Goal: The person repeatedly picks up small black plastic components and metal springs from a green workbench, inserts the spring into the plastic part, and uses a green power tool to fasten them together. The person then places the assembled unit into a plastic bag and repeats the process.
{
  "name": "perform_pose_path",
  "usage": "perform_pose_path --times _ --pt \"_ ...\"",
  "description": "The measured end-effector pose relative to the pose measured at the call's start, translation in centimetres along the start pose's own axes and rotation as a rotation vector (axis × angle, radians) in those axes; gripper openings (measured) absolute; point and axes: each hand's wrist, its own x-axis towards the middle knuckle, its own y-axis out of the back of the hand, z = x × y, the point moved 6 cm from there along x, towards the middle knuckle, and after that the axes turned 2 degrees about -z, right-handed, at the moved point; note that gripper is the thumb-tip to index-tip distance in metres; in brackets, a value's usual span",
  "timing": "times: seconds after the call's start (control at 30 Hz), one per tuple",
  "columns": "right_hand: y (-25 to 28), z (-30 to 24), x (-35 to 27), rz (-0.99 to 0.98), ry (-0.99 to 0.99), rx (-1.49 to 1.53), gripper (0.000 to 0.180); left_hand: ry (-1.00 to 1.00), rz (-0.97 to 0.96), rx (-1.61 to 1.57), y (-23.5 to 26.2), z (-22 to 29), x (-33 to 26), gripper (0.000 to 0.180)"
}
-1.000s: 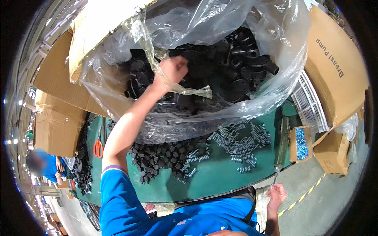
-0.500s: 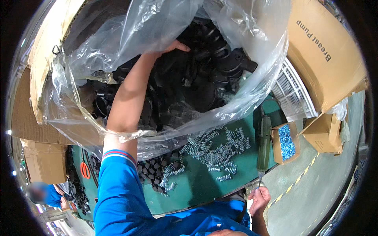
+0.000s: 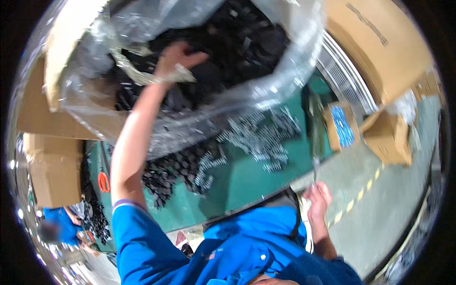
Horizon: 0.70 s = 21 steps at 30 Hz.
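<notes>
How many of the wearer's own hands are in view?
2: the left hand over the black parts in the plastic bag, the right hand near the tip of the green screwdriver.

Black parts (image 3: 232, 47): blurred, jumbled in heap, upper middle of frame. Driver (image 3: 315, 126): long, greenish, right of centre, slim metal tip toward lower edge.

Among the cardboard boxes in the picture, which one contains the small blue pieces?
The small open box immediately right of the green tool: it shows blue pieces inside, while no blue pieces are visible in the other boxes.
</notes>
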Motion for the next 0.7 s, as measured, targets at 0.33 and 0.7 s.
perform_pose_path --times 0.33,0.7 --pt "0.3 -0.1 0.3 -0.009 0.019 0.021 0.011 0.172 -0.249 -0.847 -5.8 5.2 -23.4 0.041" --pt "0.4 -0.1 1.0 0.023 0.231 -0.159 0.012 0.172 -0.038 -0.291 -13.3 8.3 -30.5 0.045"
